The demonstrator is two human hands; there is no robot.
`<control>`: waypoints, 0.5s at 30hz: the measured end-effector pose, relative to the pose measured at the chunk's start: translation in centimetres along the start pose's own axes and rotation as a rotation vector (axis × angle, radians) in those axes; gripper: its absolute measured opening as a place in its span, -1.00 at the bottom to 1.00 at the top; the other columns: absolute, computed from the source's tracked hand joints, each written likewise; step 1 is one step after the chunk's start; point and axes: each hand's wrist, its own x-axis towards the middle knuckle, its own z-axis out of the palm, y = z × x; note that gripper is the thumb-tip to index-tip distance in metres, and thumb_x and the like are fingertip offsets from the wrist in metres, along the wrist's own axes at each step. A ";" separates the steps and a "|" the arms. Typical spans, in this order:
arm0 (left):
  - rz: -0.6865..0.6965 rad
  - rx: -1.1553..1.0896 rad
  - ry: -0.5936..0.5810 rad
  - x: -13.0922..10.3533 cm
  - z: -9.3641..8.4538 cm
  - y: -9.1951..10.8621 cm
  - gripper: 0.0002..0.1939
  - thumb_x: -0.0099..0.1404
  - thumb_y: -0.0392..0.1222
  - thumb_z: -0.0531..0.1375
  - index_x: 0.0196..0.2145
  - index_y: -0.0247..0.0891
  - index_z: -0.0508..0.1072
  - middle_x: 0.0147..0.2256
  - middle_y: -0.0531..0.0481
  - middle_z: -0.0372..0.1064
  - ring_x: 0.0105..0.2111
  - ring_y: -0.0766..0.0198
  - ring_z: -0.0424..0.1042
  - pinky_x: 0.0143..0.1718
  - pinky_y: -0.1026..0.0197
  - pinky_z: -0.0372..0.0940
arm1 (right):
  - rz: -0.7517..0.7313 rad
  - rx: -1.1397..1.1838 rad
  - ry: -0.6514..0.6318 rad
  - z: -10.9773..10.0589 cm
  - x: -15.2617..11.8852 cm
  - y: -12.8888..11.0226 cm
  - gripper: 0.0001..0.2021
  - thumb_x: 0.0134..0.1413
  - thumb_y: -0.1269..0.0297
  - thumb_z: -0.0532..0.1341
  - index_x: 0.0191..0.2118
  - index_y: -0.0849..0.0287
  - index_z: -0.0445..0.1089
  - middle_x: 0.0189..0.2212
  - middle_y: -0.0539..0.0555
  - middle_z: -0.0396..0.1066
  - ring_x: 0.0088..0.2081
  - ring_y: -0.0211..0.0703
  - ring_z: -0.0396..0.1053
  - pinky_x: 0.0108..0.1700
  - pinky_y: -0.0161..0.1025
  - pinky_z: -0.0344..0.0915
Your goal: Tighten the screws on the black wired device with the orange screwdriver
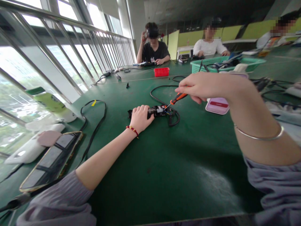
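Observation:
A black device (154,111) with exposed parts and small wires at its right end lies on the green table (150,163). My left hand (141,117) is wrapped over its left part, pressing it on the tabletop. In my right hand (194,86), the fingers close round the handle of an orange and black screwdriver (178,98). The screwdriver slants down to the left, and its tip is at the open right end of the device. Whether the tip touches a screw is too small to tell. A black cable (176,121) curls beside that end.
A red basket (161,72) and a green basket (255,62) of parts stand farther back. Right of the device lies a pink case (217,106). A phone (51,158), a bottle (53,105) and cables are at left. People sit across the table.

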 end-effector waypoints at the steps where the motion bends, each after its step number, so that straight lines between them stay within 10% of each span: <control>1: 0.002 0.001 0.002 0.0 0.0 0.0 -0.68 0.29 -0.06 0.03 -0.10 -0.30 0.35 -0.15 -0.17 0.37 -0.12 0.01 0.32 -0.04 0.01 0.16 | -0.019 -0.002 0.022 0.0 0.0 0.0 -0.59 0.18 -0.01 -0.03 -0.22 0.18 0.40 -0.61 0.04 0.35 -0.54 -0.19 0.28 -0.38 -0.19 0.14; 6: 0.004 0.006 0.010 0.0 0.2 -0.3 -0.67 0.29 -0.06 0.03 -0.10 -0.30 0.35 -0.15 -0.16 0.37 -0.13 0.01 0.32 -0.04 0.01 0.16 | -0.152 -0.052 0.145 -0.1 0.0 0.3 -0.64 0.08 0.03 0.11 -0.12 0.15 0.39 -0.37 0.11 0.44 -0.35 -0.10 0.35 -0.31 -0.17 0.14; 15: -0.002 0.007 -0.002 0.0 0.0 -0.1 -0.67 0.29 -0.06 0.03 -0.09 -0.31 0.35 -0.14 -0.16 0.38 -0.12 0.01 0.33 -0.04 0.02 0.16 | -0.051 -0.018 0.002 0.0 0.0 0.2 -0.68 0.14 0.06 0.04 -0.20 0.14 0.40 -0.52 0.06 0.40 -0.45 -0.14 0.32 -0.35 -0.18 0.15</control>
